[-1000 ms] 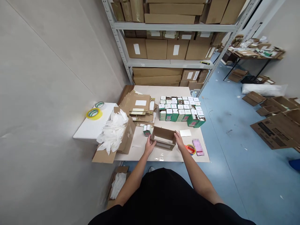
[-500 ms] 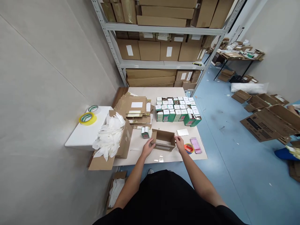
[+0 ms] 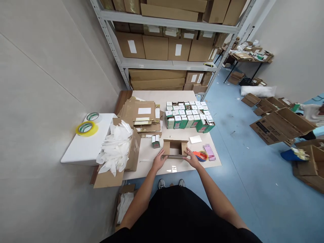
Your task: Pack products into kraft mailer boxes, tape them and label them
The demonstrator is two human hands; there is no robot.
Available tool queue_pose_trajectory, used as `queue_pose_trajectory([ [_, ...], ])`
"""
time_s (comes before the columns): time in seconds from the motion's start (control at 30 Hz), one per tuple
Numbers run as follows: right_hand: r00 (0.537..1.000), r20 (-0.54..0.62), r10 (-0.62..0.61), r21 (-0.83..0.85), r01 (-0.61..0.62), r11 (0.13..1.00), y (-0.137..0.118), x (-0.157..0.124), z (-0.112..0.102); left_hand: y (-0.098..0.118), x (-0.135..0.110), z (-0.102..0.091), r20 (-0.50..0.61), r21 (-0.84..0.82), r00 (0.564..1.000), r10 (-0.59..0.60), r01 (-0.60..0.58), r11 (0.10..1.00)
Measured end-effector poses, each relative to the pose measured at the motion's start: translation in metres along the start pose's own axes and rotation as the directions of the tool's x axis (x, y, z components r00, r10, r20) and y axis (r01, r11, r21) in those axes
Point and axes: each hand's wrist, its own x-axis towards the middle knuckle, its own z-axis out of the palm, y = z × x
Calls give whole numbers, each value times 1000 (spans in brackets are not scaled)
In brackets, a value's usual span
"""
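A small open cardboard box (image 3: 175,152) stands near the front edge of the table, its flaps spread at the top. My left hand (image 3: 159,160) grips its front left corner, and my right hand (image 3: 192,160) holds the front right corner. The fingertips on the far side of the cardboard are partly hidden. Just left of the box is a small green-and-white carton (image 3: 155,141). Behind it, rows of similar cartons (image 3: 188,116) stand packed together. A white card (image 3: 195,139) lies to the right, near orange-handled scissors or a similar tool (image 3: 199,155), partly behind my right hand.
Flattened cardboard (image 3: 144,111) is stacked at the table's back left. A carton of white paper-like pieces (image 3: 116,145) stands left, beside tape rolls (image 3: 86,128) on a white surface. Shelving (image 3: 167,64) with boxes rises behind. At right are floor boxes (image 3: 280,126) and part of a person (image 3: 314,114).
My right hand has moved down and left to the box's front corner. The front flap has tipped toward me. The view has shifted, and a person now shows at the right edge.
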Motion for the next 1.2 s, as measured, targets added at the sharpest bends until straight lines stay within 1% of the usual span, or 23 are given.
queue_pose_trajectory([
  [0.1, 997, -80, -4, -1, 4, 1000, 3, 0, 6, 1, -3, 5, -41, 10, 999, 4, -4, 1000],
  [0.23, 989, -147, 7, -43, -14, 999, 5, 1, 15, 4, -3, 12, -120, 53, 992, 36, -29, 998],
  [0.37, 969, -246, 26, -78, -47, 996, 6, 0, 28, 10, 1, 13, -167, 115, 983, 70, -52, 992],
  [0.47, 929, -363, 72, -79, -108, 991, 8, 0, 46, 13, 2, 15, -201, 150, 978, 48, -17, 988],
  [0.57, 862, -502, 64, -118, -142, 983, 12, 0, 66, 13, 4, 17, -216, 210, 976, 0, 47, 977],
  [0.63, 830, -555, 53, -144, -159, 977, 13, 0, 74, 16, 7, 16, -212, 264, 977, 12, 46, 964],
  [0.67, 826, -562, 54, -154, -169, 974, 13, 0, 76, 19, 11, 14, -200, 288, 979, 35, 25, 957],
  [0.73, 838, -543, 56, -172, -177, 969, 12, 1, 75, 29, 20, 9, -141, 336, 985, 99, -47, 941],
  [0.8, 855, -516, 49, -194, -172, 966, 8, 2, 69, 41, 32, 2, -33, 395, 989, 144, -119, 911],
  [0.83, 864, -502, 44, -211, -172, 962, 5, 3, 66, 47, 38, -1, 32, 445, 989, 142, -141, 884],
  [0.9, 881, -472, 30, -269, -176, 947, 1, 5, 61, 57, 46, -6, 102, 559, 989, 107, -146, 816],
  [1.0, 903, -430, 8, -372, -185, 910, -1, 4, 61, 61, 46, -9, 135, 690, 991, -6, -90, 718],
  [1.1, 921, -388, 21, -425, -199, 883, 1, 1, 66, 56, 36, -9, 147, 720, 979, -140, -9, 694],
  [1.13, 929, -368, 37, -432, -206, 878, 2, 0, 67, 54, 33, -8, 147, 718, 975, -164, 9, 696],
  [1.2, 944, -321, 78, -435, -220, 873, 2, 0, 67, 53, 28, -5, 145, 719, 973, -177, 19, 695],
])
